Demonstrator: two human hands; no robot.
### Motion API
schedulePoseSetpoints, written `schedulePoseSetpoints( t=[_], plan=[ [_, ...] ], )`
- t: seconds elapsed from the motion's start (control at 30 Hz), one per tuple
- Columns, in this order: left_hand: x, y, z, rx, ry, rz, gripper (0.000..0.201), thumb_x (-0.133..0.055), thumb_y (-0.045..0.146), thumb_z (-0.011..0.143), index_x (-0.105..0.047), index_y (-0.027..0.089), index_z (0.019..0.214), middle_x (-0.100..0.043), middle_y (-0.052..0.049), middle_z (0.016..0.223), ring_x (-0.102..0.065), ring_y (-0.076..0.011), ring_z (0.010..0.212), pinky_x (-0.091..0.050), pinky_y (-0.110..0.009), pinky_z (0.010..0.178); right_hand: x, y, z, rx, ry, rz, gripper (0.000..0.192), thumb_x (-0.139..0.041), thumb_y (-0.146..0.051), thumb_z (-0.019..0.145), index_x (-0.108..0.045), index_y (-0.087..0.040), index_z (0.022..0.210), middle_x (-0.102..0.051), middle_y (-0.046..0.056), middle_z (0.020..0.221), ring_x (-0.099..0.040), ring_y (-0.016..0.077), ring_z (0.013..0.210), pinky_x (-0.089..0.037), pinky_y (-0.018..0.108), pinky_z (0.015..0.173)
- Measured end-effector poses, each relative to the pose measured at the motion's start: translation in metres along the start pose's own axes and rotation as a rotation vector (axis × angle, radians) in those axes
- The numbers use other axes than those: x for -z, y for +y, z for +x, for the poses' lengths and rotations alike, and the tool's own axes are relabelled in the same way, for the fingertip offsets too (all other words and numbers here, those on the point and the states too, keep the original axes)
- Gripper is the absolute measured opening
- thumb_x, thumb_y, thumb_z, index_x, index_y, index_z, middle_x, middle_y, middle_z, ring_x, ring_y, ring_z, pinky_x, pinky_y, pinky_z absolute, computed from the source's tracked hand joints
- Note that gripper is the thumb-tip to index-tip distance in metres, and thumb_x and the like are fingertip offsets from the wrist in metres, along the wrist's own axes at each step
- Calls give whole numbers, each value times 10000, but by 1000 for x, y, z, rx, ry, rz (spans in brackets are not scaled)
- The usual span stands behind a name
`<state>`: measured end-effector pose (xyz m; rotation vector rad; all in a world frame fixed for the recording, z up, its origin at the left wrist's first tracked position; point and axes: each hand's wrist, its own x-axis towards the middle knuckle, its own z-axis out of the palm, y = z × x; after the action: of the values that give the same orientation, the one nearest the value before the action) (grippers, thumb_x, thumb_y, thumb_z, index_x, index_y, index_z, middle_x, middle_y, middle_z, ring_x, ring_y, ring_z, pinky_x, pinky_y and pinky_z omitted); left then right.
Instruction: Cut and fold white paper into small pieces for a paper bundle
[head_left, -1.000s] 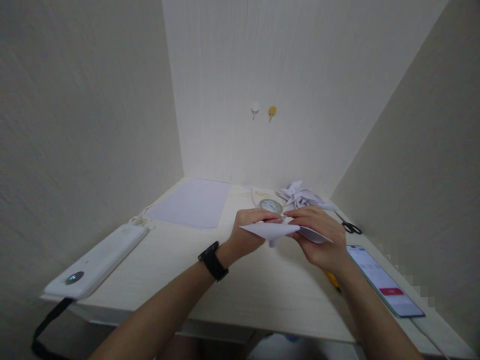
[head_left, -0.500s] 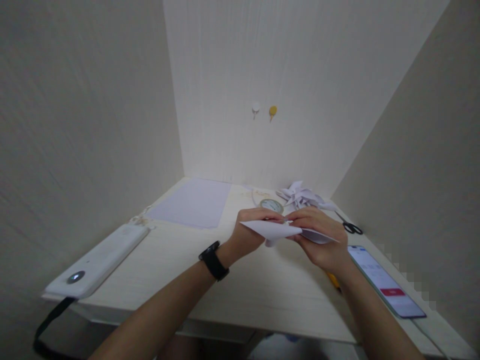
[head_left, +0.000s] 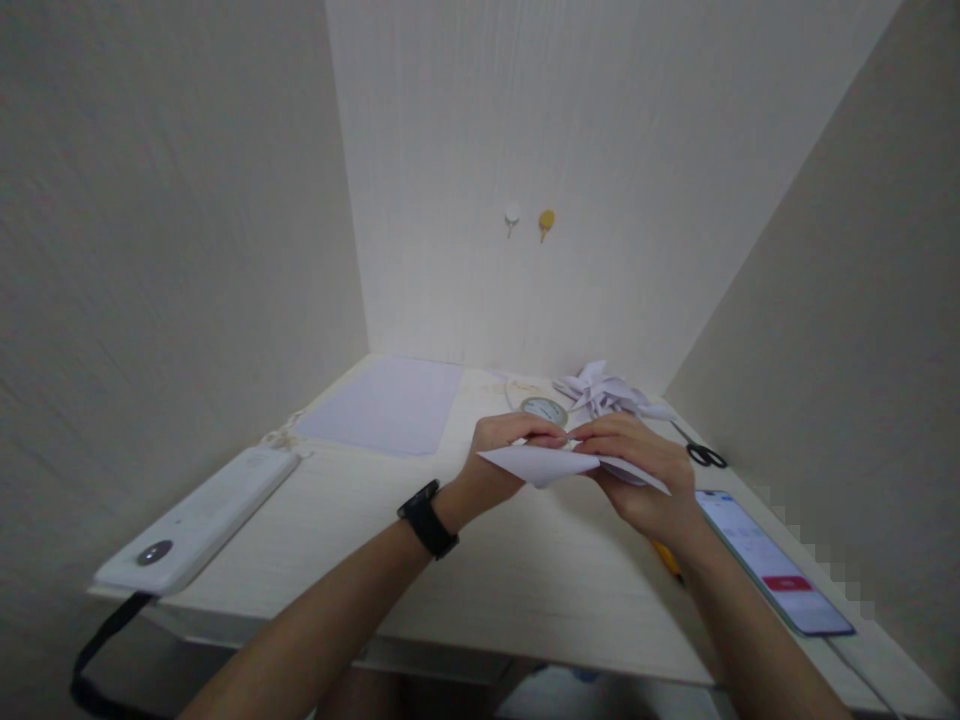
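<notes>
The folded white paper (head_left: 544, 463) is held above the table (head_left: 465, 590). The left hand (head_left: 502, 455) grips its left side and the right hand (head_left: 641, 470) its right, the 2 hands' fingertips (head_left: 556, 436) nearly meeting behind it. A light, even pinch likely works best, as a hard squeeze could crease the curved flaps. No container shows: the folded paper pieces (head_left: 606, 392) lie loose in a heap beyond, near the scissors (head_left: 707, 456).
</notes>
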<state>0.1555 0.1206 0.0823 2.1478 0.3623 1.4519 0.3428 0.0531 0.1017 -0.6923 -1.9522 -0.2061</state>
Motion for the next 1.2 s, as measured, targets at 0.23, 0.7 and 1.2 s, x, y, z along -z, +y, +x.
schedulePoseSetpoints(
  t=[0.23, 0.7, 1.2],
  plan=[
    [1, -1, 0, 52, -2, -21, 196, -675, 312, 869, -766, 139, 868, -771, -92, 877, -726, -172, 806, -579, -273, 761, -1, 0, 1, 8, 9, -2, 187, -680, -129, 812, -735, -249, 945, -769, 68, 904, -727, 247, 846, -578, 430, 780],
    [-3, -12, -2, 94, -3, -94, 227, -664, 338, 873, -780, 144, 876, -776, -93, 892, -733, -184, 819, -589, -284, 768, -2, 2, 0, 27, 17, -39, 172, -644, -150, 832, -739, -244, 941, -771, 79, 913, -736, 252, 847, -594, 425, 771],
    [-3, -12, -6, -124, -67, 107, 192, -638, 301, 893, -754, 163, 957, -773, -70, 950, -728, -174, 882, -557, -252, 808, 2, 3, 1, 23, -19, 9, 214, -670, -118, 819, -754, -248, 966, -762, 75, 897, -718, 248, 833, -578, 431, 760]
  ],
)
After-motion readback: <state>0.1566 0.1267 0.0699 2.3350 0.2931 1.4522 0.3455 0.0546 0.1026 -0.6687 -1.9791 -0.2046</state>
